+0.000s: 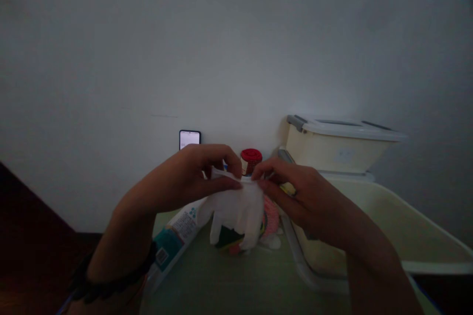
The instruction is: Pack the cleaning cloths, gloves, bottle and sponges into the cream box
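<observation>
Glove (236,211) hangs above the table (221,290), its cuff pinched between fingertips of the left hand (195,172) and right hand (295,189), partly covering a pink bundle (272,216). A packet (177,238) lies along the left edge; phone (189,140) and red roll (251,154) show towards the back edge; a tub (406,226) and lidded box (328,150) crowd the right.

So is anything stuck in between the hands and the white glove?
No, nothing that I can see. The left hand and right hand both pinch the top edge of the white glove directly. The pink thing shows past the glove's side, partly behind it, so it isn't between them.
</observation>
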Action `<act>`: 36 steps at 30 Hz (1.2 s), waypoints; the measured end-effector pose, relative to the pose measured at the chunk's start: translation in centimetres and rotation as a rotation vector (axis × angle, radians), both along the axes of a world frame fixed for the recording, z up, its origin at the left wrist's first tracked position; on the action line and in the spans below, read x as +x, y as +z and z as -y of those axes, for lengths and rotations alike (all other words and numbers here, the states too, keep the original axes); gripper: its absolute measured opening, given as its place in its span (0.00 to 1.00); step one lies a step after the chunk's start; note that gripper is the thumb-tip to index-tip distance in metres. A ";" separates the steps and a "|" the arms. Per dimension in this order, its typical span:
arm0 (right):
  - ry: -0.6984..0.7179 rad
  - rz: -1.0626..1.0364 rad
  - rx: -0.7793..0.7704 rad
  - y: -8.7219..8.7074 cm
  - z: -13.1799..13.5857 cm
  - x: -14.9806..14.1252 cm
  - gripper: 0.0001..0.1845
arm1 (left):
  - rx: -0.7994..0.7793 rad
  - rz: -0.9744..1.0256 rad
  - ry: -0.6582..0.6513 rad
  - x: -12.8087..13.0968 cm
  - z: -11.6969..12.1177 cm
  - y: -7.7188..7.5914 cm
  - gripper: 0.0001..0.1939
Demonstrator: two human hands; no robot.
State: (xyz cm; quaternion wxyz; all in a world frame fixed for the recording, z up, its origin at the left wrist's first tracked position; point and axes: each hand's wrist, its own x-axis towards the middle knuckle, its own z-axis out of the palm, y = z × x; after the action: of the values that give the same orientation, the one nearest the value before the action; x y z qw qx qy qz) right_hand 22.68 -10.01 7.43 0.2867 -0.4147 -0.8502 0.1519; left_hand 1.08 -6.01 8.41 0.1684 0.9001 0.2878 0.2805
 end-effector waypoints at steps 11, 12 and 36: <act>0.040 0.079 -0.055 0.1 0.0 -0.3 0.02 | -0.011 0.011 -0.078 -0.1 -0.2 0.2 0.02; 0.043 0.072 -0.045 0.2 0.0 -0.3 0.03 | -0.018 -0.004 -0.091 -0.1 -0.3 0.2 0.03; 0.029 0.156 -0.165 0.1 -0.2 0.2 0.09 | -0.426 -0.284 -0.056 -1.5 -2.0 -0.7 0.12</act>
State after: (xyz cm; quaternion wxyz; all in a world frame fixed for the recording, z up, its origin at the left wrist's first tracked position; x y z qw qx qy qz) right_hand 22.92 -9.77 7.52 0.1822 -0.4350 -0.8605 0.1926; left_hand -0.38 -4.04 7.68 0.3198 0.8823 0.3361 0.0793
